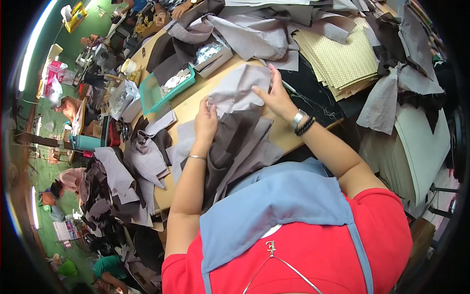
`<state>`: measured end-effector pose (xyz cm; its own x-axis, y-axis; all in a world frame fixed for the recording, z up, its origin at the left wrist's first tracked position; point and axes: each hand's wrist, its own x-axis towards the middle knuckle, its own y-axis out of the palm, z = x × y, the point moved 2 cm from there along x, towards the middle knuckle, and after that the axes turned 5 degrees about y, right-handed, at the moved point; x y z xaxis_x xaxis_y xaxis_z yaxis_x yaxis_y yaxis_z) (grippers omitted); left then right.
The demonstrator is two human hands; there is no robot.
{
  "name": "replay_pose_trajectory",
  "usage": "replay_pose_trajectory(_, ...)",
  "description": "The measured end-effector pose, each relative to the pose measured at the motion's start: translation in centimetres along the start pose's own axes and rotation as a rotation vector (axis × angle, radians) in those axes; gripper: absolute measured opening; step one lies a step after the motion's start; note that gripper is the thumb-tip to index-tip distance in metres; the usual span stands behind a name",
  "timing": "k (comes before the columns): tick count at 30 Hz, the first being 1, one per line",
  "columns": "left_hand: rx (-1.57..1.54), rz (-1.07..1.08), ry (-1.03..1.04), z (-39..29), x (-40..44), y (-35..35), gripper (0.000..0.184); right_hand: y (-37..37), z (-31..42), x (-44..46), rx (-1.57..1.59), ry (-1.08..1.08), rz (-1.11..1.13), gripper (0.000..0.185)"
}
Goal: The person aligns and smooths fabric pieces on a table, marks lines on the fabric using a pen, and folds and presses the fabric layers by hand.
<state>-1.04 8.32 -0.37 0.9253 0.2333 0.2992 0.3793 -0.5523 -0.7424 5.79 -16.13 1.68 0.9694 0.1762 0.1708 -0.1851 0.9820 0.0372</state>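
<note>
A pale grey fabric piece (240, 88) is spread between my two hands above the wooden table. My left hand (206, 121) is closed on its left edge, fingertips pinching the cloth. My right hand (278, 98) grips the right edge, thumb on top and fingers along the far side. Dark brown fabric (232, 134) hangs below the pale piece toward my lap. More grey fabric pieces (262, 154) lie under and beside it, against my blue apron (279, 196).
A teal basket (169, 93) and a cardboard box (214, 59) hold small items. Woven yellowish sheets (342, 59) are stacked at the right. Fabric piles (245, 34) cover the table's far side, with more cloth (115, 171) at the left. Other people work at the left.
</note>
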Motion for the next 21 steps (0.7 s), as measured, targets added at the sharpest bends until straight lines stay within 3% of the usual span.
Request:
replay_pose_trajectory(2, 0.060, 0.088, -0.139, -2.9, 0.2, -0.8, 0.044, -0.2, 2.4, -2.2, -0.496, -0.476, -0.145, 0.071)
replay_pose_trajectory(3, 0.119, 0.107, -0.153, -3.1, 0.2, -0.5, 0.046, 0.1, 3.8, -3.6, -0.557, -0.541, -0.104, 0.070)
replay_pose_trajectory(6, 0.074, 0.013, -0.010, -3.3, -0.8, 0.2, 0.042, 1.4, 5.0, -6.6, -0.665, -0.503, 0.295, 0.062)
replay_pose_trajectory(9, 0.198, -0.006, 0.155, -3.7, -1.7, -0.1, 0.031, 1.8, 2.7, -7.4, -0.801, -0.317, 0.668, 0.049)
replay_pose_trajectory(12, 0.244, 0.174, 0.139, -6.5, -2.1, -2.1, 0.024, 1.3, 1.2, -7.8, -0.869, -0.475, 0.691, 0.038)
replay_pose_trajectory(14, 0.299, 0.227, 0.208, -6.4, -2.9, -2.2, 0.030, 1.1, 1.0, -8.3, -0.874, -0.519, 0.661, 0.035)
replay_pose_trajectory(16, 0.453, 0.179, 0.409, -5.6, -4.0, -1.7, 0.046, 0.9, 1.1, -8.9, -0.857, -0.569, 0.639, 0.032)
replay_pose_trajectory(18, 0.481, 0.275, 0.323, -5.7, -4.7, -1.6, 0.066, 0.6, 1.4, -9.6, -0.816, -0.631, 0.627, 0.028)
replay_pose_trajectory(21, 0.481, 0.345, 0.264, -6.8, -5.4, -1.8, 0.088, 0.4, 1.9, -10.7, -0.549, -0.493, 0.795, 0.022)
